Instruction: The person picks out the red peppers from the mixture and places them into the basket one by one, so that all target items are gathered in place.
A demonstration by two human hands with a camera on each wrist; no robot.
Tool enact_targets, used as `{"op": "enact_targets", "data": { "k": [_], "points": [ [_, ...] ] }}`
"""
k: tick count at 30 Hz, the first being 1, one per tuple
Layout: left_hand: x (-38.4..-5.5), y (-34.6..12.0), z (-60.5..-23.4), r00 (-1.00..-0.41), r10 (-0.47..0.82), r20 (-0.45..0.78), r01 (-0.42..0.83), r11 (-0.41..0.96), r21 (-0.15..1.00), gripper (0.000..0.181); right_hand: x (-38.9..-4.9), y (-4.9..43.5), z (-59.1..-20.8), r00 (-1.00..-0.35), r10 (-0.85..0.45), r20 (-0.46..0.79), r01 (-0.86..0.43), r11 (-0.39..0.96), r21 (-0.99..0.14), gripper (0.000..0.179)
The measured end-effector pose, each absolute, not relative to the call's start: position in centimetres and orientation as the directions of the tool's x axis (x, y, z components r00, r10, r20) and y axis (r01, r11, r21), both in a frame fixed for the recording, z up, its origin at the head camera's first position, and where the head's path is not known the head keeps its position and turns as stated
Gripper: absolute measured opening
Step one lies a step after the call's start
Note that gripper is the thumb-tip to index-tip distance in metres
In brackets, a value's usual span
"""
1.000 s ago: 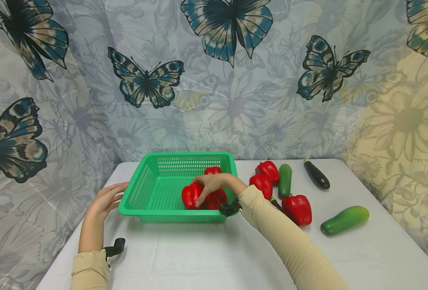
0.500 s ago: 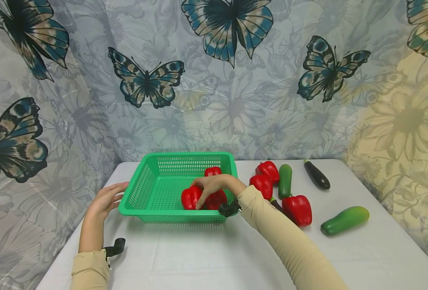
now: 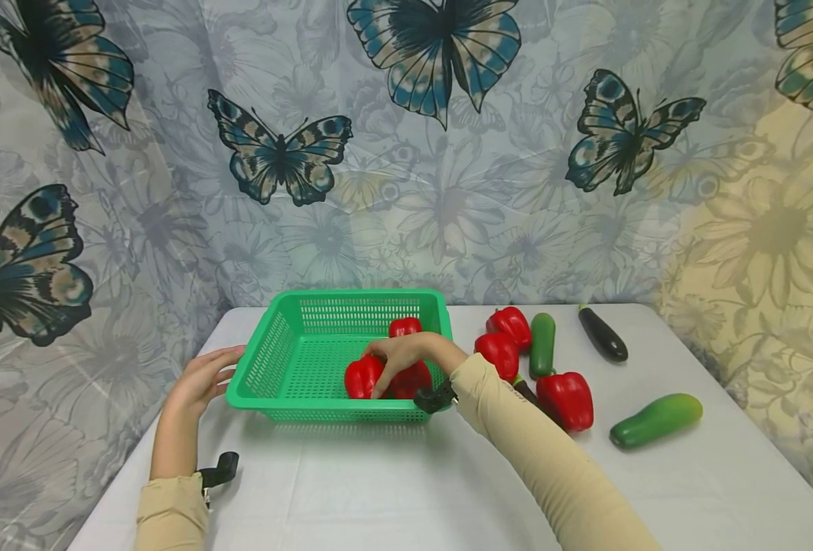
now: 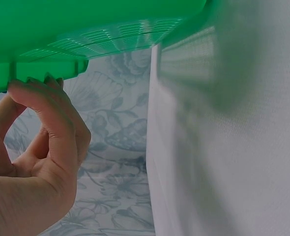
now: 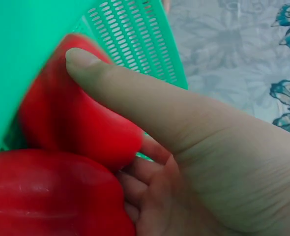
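My right hand (image 3: 402, 352) has its thumb and fingers curled round a glossy, lobed red pepper (image 5: 81, 113) down inside the green plastic basket (image 3: 323, 403), the one with slotted sides. Another smooth, plump pepper (image 5: 51, 196) sits right beside it. My left hand (image 3: 196, 383) has bent fingers touching the basket's rim, can't tell if they're actually gripping. It's all on a faintly creased white tabletop (image 3: 351, 490).
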State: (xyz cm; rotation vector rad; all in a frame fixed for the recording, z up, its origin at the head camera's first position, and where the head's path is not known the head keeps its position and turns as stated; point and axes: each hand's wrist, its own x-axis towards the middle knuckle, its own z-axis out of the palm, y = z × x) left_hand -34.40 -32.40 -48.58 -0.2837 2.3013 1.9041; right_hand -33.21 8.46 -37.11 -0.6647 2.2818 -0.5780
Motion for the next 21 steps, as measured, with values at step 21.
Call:
{"op": "enact_targets", "data": {
  "k": [21],
  "points": [
    [-34.44, -32.56, -48.76, -0.974, -0.053, -0.221, -0.227, 0.163, 0.96, 0.079, -32.93, 8.36, -36.94, -0.655, -0.606, -0.452, -0.325, 0.766, -0.554, 0.07]
  ]
}}
